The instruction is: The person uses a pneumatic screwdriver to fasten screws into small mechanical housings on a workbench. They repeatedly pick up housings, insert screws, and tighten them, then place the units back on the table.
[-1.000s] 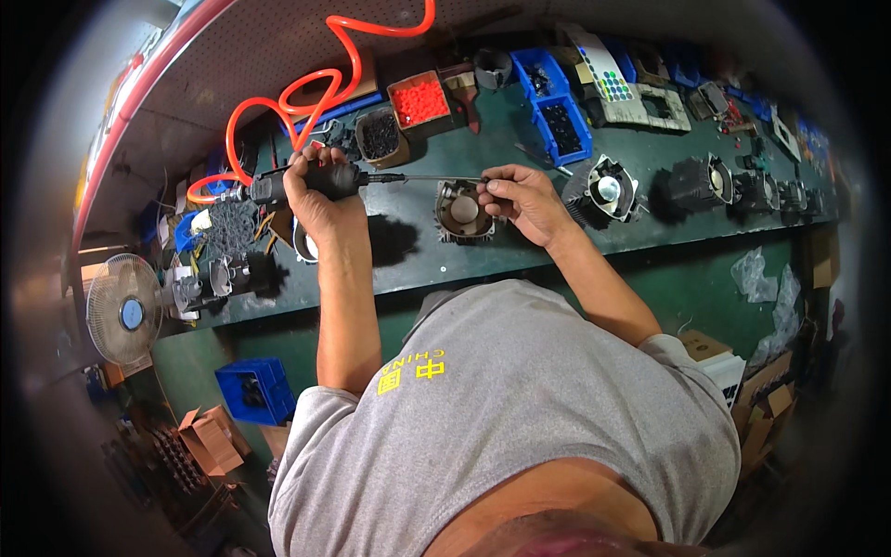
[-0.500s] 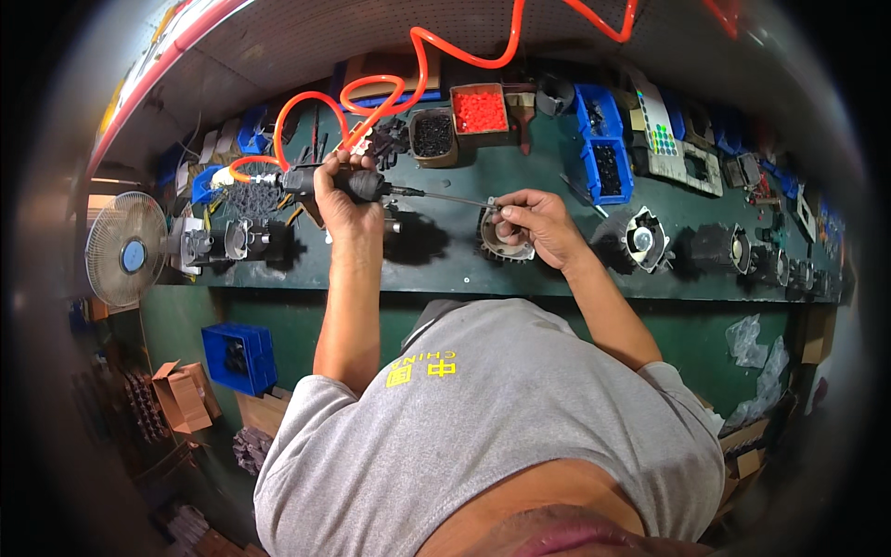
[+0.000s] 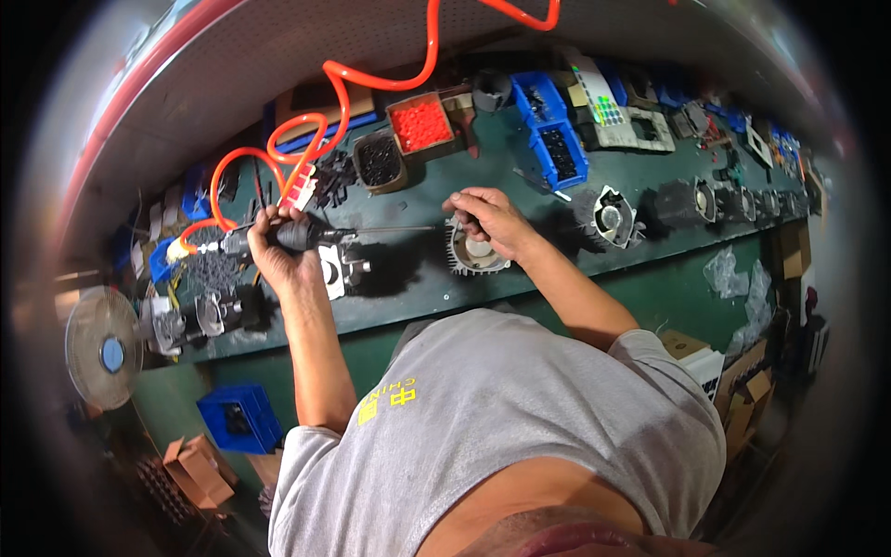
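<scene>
Beyond the shirt's (image 3: 538,418) yellow lettering (image 3: 403,397), the left hand (image 3: 284,259) grips a driver (image 3: 295,236); the right hand (image 3: 494,223) curls, contents unclear.

Green counter (image 3: 408,283): smooth, matt, marked in places. Black cylindrical tool (image 3: 295,236): dull body; slender straight shaft (image 3: 394,229) of bare metal. Coiled orange hose (image 3: 390,84): glossy plastic. Grey finned housing (image 3: 475,253): metal, rough-looking from where I stand. Blue rectangular bin (image 3: 572,172): smooth plastic. Grey short-sleeved shirt (image 3: 548,399): soft, matt cloth. Crumpled clear bag (image 3: 729,275): shiny plastic film.
</scene>
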Demonstrator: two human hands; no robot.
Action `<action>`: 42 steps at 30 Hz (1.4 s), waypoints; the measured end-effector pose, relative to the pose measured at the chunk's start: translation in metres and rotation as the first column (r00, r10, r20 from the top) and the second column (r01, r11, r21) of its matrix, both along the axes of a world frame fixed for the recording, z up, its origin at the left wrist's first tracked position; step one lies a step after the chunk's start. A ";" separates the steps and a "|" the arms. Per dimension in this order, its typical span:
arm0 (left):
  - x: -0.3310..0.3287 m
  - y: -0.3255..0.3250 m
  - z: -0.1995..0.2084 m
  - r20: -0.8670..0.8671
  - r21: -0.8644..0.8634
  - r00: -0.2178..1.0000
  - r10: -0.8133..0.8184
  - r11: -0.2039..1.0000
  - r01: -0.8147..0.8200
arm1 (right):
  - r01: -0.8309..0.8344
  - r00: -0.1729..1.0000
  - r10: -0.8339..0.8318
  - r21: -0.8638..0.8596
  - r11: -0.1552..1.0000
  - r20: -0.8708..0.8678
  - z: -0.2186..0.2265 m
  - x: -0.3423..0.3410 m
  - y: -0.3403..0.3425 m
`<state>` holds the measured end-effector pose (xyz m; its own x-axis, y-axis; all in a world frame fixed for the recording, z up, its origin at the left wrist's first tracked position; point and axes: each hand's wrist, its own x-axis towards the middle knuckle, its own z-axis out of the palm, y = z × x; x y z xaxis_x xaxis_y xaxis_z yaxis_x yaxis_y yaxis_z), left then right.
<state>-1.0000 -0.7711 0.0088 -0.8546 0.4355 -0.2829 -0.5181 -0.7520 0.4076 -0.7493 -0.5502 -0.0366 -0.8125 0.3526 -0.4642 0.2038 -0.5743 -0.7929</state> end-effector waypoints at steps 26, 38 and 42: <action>0.032 0.062 0.003 -0.037 -0.184 0.998 -0.053 0.982 0.046 | 0.051 0.866 -0.495 0.973 0.226 0.070 -0.193 0.055 0.111; 0.045 0.065 0.022 -0.033 -0.176 0.999 -0.025 0.984 0.019 | -0.468 0.635 -0.496 0.806 0.362 0.592 -0.230 0.062 0.283; 0.047 0.053 0.021 -0.037 -0.183 0.998 0.043 0.982 -0.049 | -0.567 0.577 -0.460 0.737 0.368 0.674 -0.230 0.048 0.273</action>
